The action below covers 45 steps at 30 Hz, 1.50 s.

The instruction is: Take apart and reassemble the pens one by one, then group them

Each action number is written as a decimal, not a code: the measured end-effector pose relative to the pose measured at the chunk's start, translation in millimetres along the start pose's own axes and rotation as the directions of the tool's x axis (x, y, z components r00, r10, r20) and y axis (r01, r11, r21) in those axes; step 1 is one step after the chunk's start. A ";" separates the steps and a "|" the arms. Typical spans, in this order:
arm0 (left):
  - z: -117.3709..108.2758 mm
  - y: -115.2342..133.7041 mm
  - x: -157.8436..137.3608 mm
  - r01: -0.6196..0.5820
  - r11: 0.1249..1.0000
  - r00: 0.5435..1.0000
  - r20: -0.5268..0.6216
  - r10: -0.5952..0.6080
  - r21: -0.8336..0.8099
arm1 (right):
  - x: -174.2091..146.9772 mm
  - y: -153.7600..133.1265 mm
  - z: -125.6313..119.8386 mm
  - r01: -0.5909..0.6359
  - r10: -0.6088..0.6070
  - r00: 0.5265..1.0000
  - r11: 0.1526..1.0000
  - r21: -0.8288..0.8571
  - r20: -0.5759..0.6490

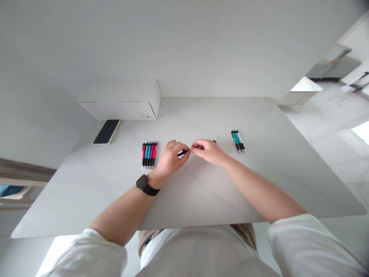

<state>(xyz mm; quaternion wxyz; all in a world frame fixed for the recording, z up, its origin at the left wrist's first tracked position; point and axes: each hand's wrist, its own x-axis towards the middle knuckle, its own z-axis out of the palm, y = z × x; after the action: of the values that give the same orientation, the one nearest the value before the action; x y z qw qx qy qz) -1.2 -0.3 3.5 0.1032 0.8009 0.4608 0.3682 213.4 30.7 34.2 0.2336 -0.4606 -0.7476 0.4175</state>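
Observation:
Above the middle of the table, my left hand (173, 156) is closed round a slim black pen piece (182, 153), held slanted with one end toward the right. My right hand (210, 151) meets that end in a pinch of thumb and finger; whatever lies between these fingertips is too small to name. A small black end of some object (215, 141) peeks out behind my right hand, the rest of it hidden. Left of my hands lies a row of several red and teal pens (149, 156) with black grips. To the right, a group of teal and white pens (238, 141) lies side by side.
A white box (121, 110) stands at the back left against the wall. In front of it lies a dark-screened phone (106, 132). The pale marbled table (201, 204) has its near edge against my body.

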 end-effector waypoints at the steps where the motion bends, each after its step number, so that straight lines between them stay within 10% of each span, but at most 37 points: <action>1: 0.5 -0.6 -0.2 -0.002 1.000 1.000 0.002 0.002 0.003 | 1.2 0.2 1.0 -0.002 0.002 1.000 1.000 -0.002 -0.004; 9: 2.6 -9.1 0.9 0.109 0.994 0.994 0.023 -0.110 0.028 | 17.9 12.9 -36.8 0.078 -0.111 0.989 0.951 -0.299 -0.095; 21: 4.8 -15.1 -0.2 0.118 0.992 0.992 0.034 -0.119 0.040 | 62.6 46.1 -41.1 0.112 0.015 0.980 0.787 -0.607 0.200; 36: 3.5 -14.7 0.5 0.107 0.994 0.993 0.049 -0.108 0.033 | 56.4 50.7 -40.7 0.129 -0.067 0.990 0.784 -0.607 0.124; 45: 3.5 -9.1 -2.8 0.048 0.999 0.998 0.039 -0.048 0.007 | 8.0 15.0 -42.8 0.035 -0.046 0.999 0.941 -0.337 -0.026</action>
<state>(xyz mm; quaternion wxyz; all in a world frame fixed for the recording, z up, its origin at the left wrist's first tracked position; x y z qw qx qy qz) -5.7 3.0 -4.9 0.1188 0.7970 0.4788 0.3484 248.5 58.6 44.5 0.1725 -0.4851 -0.8132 0.2712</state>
